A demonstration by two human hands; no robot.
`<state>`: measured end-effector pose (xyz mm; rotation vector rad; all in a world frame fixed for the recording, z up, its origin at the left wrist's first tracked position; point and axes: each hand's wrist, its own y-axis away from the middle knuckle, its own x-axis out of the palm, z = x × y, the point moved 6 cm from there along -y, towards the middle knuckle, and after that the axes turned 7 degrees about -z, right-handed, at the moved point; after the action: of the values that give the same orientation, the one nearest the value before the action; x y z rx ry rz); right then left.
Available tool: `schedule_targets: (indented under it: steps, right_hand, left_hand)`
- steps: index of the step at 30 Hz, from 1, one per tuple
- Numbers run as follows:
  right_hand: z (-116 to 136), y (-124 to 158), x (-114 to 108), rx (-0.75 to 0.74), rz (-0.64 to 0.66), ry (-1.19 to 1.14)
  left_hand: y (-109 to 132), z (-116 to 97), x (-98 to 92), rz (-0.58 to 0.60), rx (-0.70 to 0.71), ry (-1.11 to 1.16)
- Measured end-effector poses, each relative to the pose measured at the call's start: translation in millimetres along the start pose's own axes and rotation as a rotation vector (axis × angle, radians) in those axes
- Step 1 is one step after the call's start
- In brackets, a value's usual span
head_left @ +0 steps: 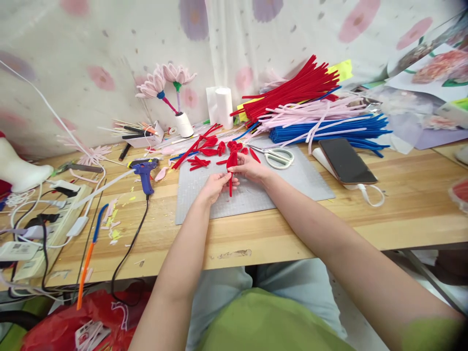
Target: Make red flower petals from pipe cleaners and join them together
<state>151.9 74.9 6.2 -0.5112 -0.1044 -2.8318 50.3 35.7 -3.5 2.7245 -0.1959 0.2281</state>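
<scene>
Over the grey cutting mat (256,201), my left hand (215,187) pinches the lower stem of a red pipe-cleaner petal (231,161). My right hand (248,168) is closed on the same petal higher up, its fingertips at the red fuzzy loop. A short red end sticks down below the fingers. Behind my hands lie several finished red loops (209,142) and a small heap of short red pipe-cleaner pieces (199,163). White-handled scissors (280,158) rest on the mat just right of my right hand.
Bundles of red (292,90), pink and blue pipe cleaners (329,130) lie at the back right, near a phone (347,161). To the left are a blue glue gun (145,175), its cord, and a power strip (51,234). Pink flowers stand in a white vase (184,125).
</scene>
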Motion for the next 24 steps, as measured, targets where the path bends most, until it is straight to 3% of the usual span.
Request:
schedule_targets:
  steps: [3, 8, 13, 18, 24]
  right_hand:
    - [0, 2, 5, -0.004, 0.018, 0.043]
    - [2, 0, 4, -0.073, -0.046, 0.223]
    - [-1, -5, -6, -0.063, -0.148, 0.362]
    - [-8, -8, -8, -0.038, -0.156, 0.341]
    - [-9, -3, 5, 0.055, -0.108, 0.303]
  left_hand:
    - [1, 0, 0.0, 0.019, 0.037, -0.001]
    - [0, -2, -8.7, -0.13, 0.137, -0.105]
    - [-3, 4, -6.8, -0.054, 0.153, -0.176]
    - [-3, -1, -8.2, -0.06, 0.349, -0.32]
    - [10, -13, -7.5, -0.182, 0.537, -0.437]
